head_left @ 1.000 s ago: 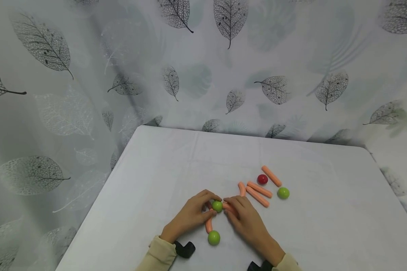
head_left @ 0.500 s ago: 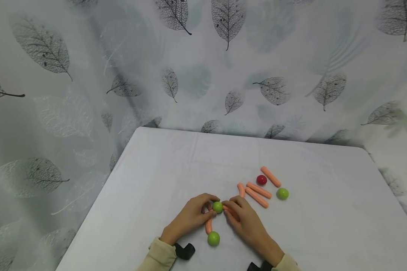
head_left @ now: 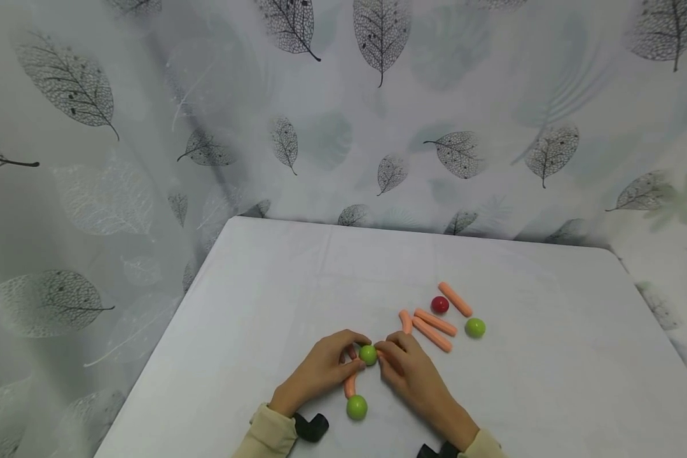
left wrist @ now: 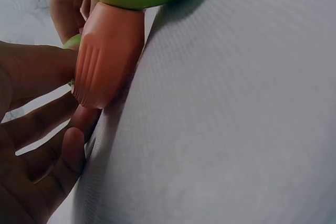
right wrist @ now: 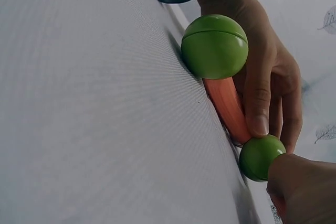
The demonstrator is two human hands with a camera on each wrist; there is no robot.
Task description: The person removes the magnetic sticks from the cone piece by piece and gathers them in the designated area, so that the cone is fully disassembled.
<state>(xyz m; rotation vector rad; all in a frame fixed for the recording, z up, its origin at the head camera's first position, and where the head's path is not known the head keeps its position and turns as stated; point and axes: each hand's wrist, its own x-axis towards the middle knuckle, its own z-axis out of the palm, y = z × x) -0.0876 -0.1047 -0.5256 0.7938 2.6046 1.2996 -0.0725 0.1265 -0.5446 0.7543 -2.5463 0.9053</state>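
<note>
My left hand (head_left: 320, 369) pinches a green ball (head_left: 368, 355) between thumb and forefinger. On the ball's other side, my right hand (head_left: 415, 375) holds an orange stick (head_left: 380, 353), mostly hidden by its fingers; its tip is at the ball. Beneath the left hand an orange stick (head_left: 350, 385) runs to another green ball (head_left: 357, 407) on the table. In the right wrist view this stick (right wrist: 228, 106) lies between the near ball (right wrist: 215, 48) and the pinched ball (right wrist: 261, 156). A reddish piece (head_left: 352, 351) shows partly behind the left fingers.
Beyond the right hand lie several loose orange sticks (head_left: 432, 334), a red ball (head_left: 439, 305) and a green ball (head_left: 475, 327). They rest on the white table (head_left: 252, 305), with a leaf-patterned curtain (head_left: 332, 127) behind it. Each wrist carries a black mount (head_left: 312, 427).
The pinched green ball has shifted slightly toward me. My right fingers have moved along the orange stick toward the ball, so less of it shows. The loose pieces stay put.
</note>
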